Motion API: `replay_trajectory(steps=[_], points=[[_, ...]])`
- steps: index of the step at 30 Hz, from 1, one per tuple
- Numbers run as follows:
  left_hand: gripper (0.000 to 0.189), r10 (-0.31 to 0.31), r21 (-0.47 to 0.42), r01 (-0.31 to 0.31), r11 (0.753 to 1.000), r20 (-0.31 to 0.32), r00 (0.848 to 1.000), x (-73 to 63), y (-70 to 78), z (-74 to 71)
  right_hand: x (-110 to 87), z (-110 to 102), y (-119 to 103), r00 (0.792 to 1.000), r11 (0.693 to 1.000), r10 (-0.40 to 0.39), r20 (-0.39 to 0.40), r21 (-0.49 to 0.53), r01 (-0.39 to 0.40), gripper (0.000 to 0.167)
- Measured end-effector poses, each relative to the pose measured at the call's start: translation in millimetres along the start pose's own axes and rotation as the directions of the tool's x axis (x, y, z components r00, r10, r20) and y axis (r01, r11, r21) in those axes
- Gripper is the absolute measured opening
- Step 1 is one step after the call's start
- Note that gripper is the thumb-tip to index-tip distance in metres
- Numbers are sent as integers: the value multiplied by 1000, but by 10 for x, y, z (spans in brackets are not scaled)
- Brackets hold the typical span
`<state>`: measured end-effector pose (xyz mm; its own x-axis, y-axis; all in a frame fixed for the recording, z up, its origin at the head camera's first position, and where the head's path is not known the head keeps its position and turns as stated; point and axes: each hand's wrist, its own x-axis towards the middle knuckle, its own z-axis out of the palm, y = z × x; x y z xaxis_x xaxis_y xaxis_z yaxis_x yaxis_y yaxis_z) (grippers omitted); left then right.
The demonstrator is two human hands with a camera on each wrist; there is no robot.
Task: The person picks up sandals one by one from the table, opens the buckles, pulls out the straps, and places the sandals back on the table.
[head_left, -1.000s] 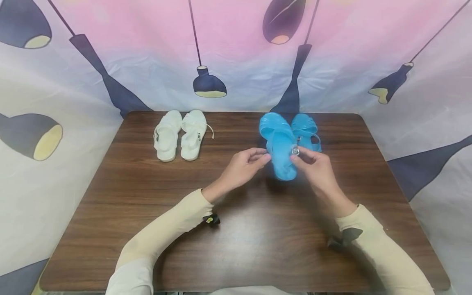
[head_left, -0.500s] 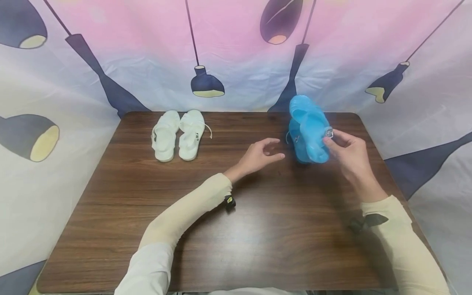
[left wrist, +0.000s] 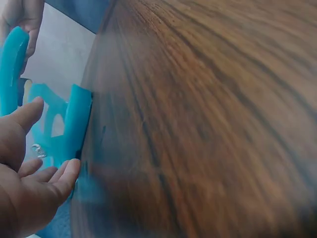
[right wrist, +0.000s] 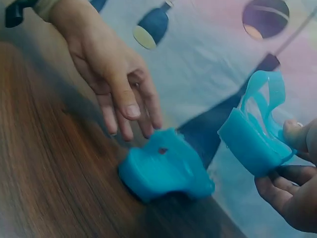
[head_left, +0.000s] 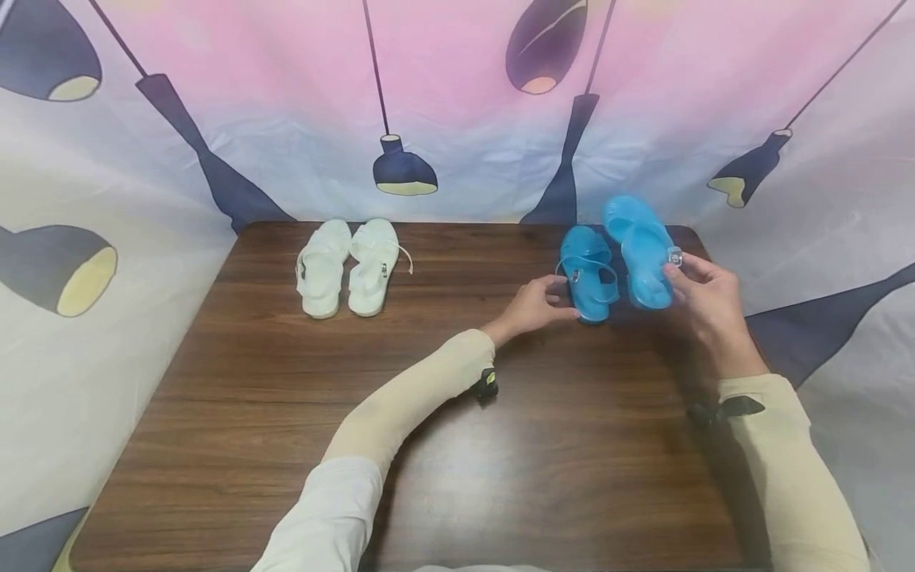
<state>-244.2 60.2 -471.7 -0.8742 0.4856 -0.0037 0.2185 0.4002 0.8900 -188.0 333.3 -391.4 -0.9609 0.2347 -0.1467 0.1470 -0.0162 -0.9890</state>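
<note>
My right hand pinches a blue jelly sandal by its buckle side, held above the table at the back right; in the right wrist view this sandal is off the tabletop. Left of it the other blue sandal stands on the table, toe toward the wall. My left hand is at that sandal's left side near the heel, thumb and fingers spread apart. The left wrist view has the hand with fingers loosely bent beside the standing sandal.
A pair of white sandals, the left one and the right one, stands side by side at the back left of the brown wooden table. Behind the table hangs a cloth backdrop printed with lamps.
My right hand has carried the blue sandal rightward, away from my left hand, which let go of it. The left hand has moved right to the other blue sandal, now uncovered.
</note>
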Motion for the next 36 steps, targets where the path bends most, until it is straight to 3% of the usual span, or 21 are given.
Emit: replay_trajectory(steps=[7,12,16,19,23,28,36], points=[[74,-33,-16,33,999,-19,999,92,14,112,185,-103,118,998,999,39,-41,24,-38,78],[73,-53,20,54,998,-14,998,113,33,144,300,-166,242,998,999,42,-41,29,-41,76],[71,-66,23,66,998,-10,998,115,42,163,405,-202,388,999,992,25,-36,123,-21,62],[68,-79,20,80,997,-33,996,118,44,179,487,-205,488,999,987,32,-43,157,-25,61],[64,-112,28,114,993,-54,992,118,44,201,572,-184,582,995,997,75,-73,40,-72,70],[62,-131,18,132,991,-66,989,130,50,217,623,-171,653,990,984,118,-74,-126,-127,74],[61,-128,9,129,992,-74,989,154,49,210,618,-167,708,996,924,74,-50,-373,-88,77]])
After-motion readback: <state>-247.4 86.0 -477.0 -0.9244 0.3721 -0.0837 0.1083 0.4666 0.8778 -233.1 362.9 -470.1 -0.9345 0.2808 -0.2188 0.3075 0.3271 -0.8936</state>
